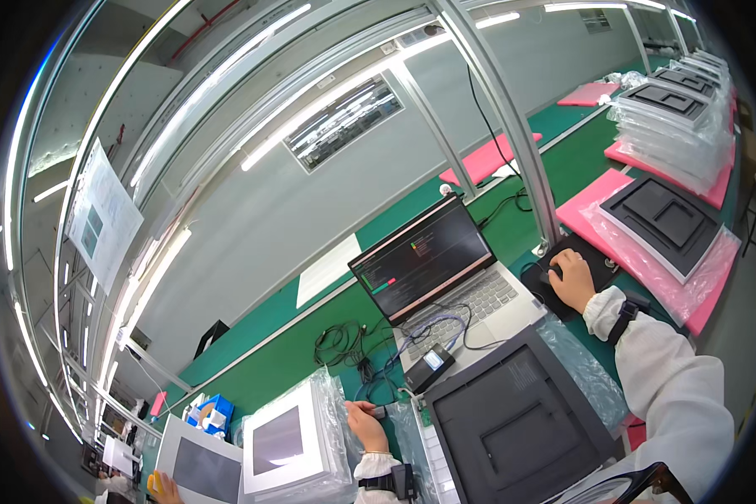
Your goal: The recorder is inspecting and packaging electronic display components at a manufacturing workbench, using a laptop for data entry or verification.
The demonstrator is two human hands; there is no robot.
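Note:
My right hand (571, 279) rests curled over a dark computer mouse (547, 277) on a black mouse pad (595, 262). At the lower middle, my left hand (367, 427) pinches a small dark cable plug (380, 412) beside the black-backed panel unit (521, 416). That unit lies back side up in front of an open laptop (424, 260), whose dark screen shows lines of text. A small black box with a lit display (433, 361) sits on the laptop's front edge, with cables around it.
White-framed screen panels (287, 449) in clear plastic lie to the left; another person's hand (165, 487) touches one (197, 462). Coiled black cables (340, 344) lie on the green bench. Pink foam (580, 202) holds a wrapped panel (664, 218) at right, near stacked panels (672, 134). A metal post (512, 126) rises behind the laptop.

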